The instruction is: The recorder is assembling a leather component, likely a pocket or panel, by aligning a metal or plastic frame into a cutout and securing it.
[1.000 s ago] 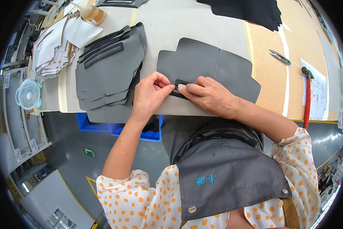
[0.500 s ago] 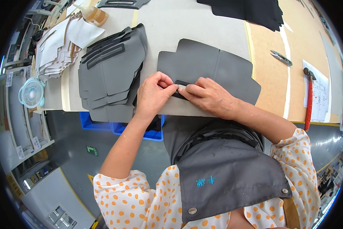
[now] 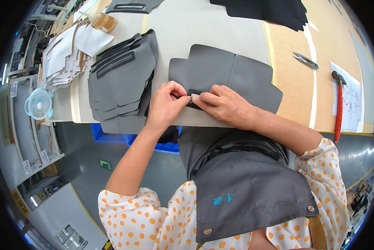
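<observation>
A grey cut panel [image 3: 220, 75] lies flat on the white table top [image 3: 183, 29] near its front edge. On its lower edge sits a small dark strip [image 3: 194, 96]. My left hand [image 3: 165, 106] and my right hand [image 3: 222, 106] meet over that strip, fingertips pinching it and a small white piece between them. Much of the strip is hidden under my fingers. To the left of my left hand lies a stack of grey panels [image 3: 120, 79] with dark strips on them.
Piled white paper patterns [image 3: 68, 54] and a glue bottle [image 3: 101, 21] are at the far left. Black pieces [image 3: 266, 10] lie at the back. Thread snips [image 3: 305, 60] and a red-handled hammer [image 3: 339, 104] rest on the brown board at right. A blue bin [image 3: 112, 137] stands under the table.
Both hands stayed on the strip at the panel's front edge. My fingertips shifted slightly closer together over it. The panel has not moved.
</observation>
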Available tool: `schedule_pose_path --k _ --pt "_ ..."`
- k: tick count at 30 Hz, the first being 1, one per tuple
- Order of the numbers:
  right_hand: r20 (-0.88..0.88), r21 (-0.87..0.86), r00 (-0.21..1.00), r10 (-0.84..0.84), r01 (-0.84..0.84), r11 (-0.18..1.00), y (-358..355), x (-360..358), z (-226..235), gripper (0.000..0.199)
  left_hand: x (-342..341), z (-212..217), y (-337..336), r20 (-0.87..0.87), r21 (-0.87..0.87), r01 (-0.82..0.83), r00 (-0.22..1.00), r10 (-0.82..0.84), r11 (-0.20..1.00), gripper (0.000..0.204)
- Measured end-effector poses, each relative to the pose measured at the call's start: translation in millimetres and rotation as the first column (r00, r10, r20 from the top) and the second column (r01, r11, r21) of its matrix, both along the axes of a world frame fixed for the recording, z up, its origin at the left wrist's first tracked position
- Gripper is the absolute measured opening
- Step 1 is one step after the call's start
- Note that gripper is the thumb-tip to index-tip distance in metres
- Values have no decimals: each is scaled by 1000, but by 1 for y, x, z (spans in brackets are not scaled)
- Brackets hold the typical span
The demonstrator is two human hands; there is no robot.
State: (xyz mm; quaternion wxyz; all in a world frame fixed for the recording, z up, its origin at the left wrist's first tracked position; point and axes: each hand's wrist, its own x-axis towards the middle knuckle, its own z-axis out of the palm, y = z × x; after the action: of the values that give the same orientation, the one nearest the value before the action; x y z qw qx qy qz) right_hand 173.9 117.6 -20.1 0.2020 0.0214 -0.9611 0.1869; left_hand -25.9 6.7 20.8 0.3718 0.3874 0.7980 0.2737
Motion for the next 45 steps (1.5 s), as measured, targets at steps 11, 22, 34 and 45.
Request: schedule_pose_path --k 11,22,34,45 --pt "-38 -9 999 -2 1 1000 -2 0 0 40 -1 3 -1 67 -44 -34 997 36 998 16" --pt "-30 -116 945 -325 320 940 40 65 37 34 5 -1 -17 227 121 -162 965 131 979 14" --pt "104 341 -36 -994 940 1 138 342 13 56 29 -22 -45 -555 425 324 831 -40 845 26" --pt "208 303 -161 -965 948 -93 150 365 -4 49 27 -30 -51 -647 419 401 761 -42 815 31"
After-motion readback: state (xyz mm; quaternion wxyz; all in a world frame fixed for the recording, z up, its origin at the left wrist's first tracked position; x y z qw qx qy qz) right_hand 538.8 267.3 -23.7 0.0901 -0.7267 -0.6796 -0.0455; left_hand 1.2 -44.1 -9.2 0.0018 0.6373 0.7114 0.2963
